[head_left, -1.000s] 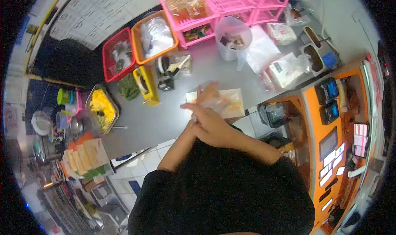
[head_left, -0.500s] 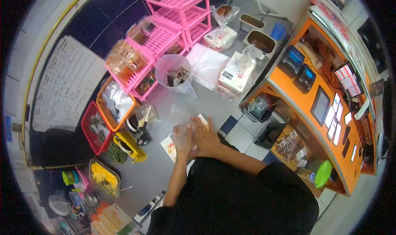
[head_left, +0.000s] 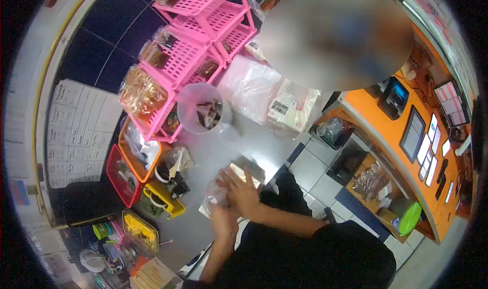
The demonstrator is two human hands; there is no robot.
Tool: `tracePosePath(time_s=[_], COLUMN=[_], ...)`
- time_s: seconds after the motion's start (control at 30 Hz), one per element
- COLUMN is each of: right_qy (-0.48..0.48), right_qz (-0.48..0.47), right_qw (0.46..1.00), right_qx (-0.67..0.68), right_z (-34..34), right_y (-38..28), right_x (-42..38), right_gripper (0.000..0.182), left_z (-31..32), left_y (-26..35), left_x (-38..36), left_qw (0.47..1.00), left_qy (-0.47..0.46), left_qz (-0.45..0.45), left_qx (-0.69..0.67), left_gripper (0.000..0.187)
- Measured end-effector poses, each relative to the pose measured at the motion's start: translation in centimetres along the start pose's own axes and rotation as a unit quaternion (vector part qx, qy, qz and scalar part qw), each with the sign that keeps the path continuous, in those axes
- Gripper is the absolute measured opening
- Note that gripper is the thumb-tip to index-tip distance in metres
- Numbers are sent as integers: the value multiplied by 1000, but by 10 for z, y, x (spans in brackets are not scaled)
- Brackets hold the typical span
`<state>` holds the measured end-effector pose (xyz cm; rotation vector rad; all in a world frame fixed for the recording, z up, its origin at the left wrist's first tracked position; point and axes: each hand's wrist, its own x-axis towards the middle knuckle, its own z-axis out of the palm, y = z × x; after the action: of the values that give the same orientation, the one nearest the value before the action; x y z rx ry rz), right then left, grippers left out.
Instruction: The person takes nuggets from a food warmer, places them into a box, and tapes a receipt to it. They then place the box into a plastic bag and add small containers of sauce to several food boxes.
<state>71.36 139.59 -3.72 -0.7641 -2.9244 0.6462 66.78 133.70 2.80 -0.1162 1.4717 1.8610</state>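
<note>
Low over the grey worktop [head_left: 188,238], my two hands are close together. Thin clear plastic [head_left: 216,191] covers the fingertips of my left hand [head_left: 222,215], so how its fingers are bent is hidden. My right hand [head_left: 243,193] lies across from above, its fingers bent onto that plastic. Under and beyond my right fingers is a flat white piece of packaging or paper [head_left: 247,171], partly covered by the hand. Whether the plastic is a glove or a bag cannot be made out.
Beyond my hands stand a translucent tub [head_left: 189,117], pink racks [head_left: 185,60] and plastic-wrapped packs [head_left: 292,108]. On the left are a yellow holder [head_left: 175,207], an orange basket [head_left: 150,172] and a tray of yellow shreds [head_left: 141,233]. An orange counter [head_left: 373,103] flanks the right; a blurred patch covers part of it.
The view has shifted, and my hands appear lower. My right fingers, spread flat before, are now bent toward the plastic at my left hand. A blurred patch has appeared at upper right.
</note>
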Motion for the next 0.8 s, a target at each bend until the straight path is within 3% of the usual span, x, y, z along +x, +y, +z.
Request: tracePosePath(time_s=[0.03,0.1,0.2,0.27,0.3,0.37,0.4,0.43,0.47,0.5,0.53,0.57,0.7,0.77,0.8], right_qy=[-3,43,113,222,218,37,-17,-14,-25,-47,-15,-27,-356,-158,-163], right_qz=[1,-24,-53,-97,-105,-126,-154,-163,-88,-4,-179,-205,24,-165,-159], right_qw=[1000,993,991,970,970,986,977,976,881,680,920,914,782,840,825], right_qx=[3,105,43,-8,-5,102,147,143,465,731,347,348,512,493,518], right_z=[1,13,36,53,33,-11,-12,-14,-15,-16,-74,-102,-169,-195,-187], right_y=[6,8,16,20,26,40,46,32,11,-9,-9,-14,-47,-66,-67], right_x=[2,-2,5,10,15,19,27,28,31,29,38,36,47,33,39], right_gripper=[71,62,57,48,48,41,36,36,36,36,42,42,78,74,72], left_z=[20,-36,-41,-35,-58,-128,-148,-143,-178,-145,-138,-138,-150,-146,-144], left_y=[10,-10,29,58,64,63,42,27,-6,11,11,5,-8,-32,-46], left_x=[-13,-16,-62,-98,-105,-113,-115,-113,-112,-99,-89,-79,-62,-56,-55], left_qw=[999,943,926,969,971,885,872,849,866,721,696,722,897,949,962], left_qy=[34,-25,-74,-119,-111,-174,-70,-41,-70,-155,-138,-111,-43,-33,-29], left_qz=[9,104,23,-142,-140,-408,-410,-290,-35,117,185,198,183,203,219], left_qx=[-15,317,370,161,157,141,259,439,494,665,680,653,399,238,159], left_gripper=[35,40,42,33,33,30,34,36,40,41,41,42,43,44,45])
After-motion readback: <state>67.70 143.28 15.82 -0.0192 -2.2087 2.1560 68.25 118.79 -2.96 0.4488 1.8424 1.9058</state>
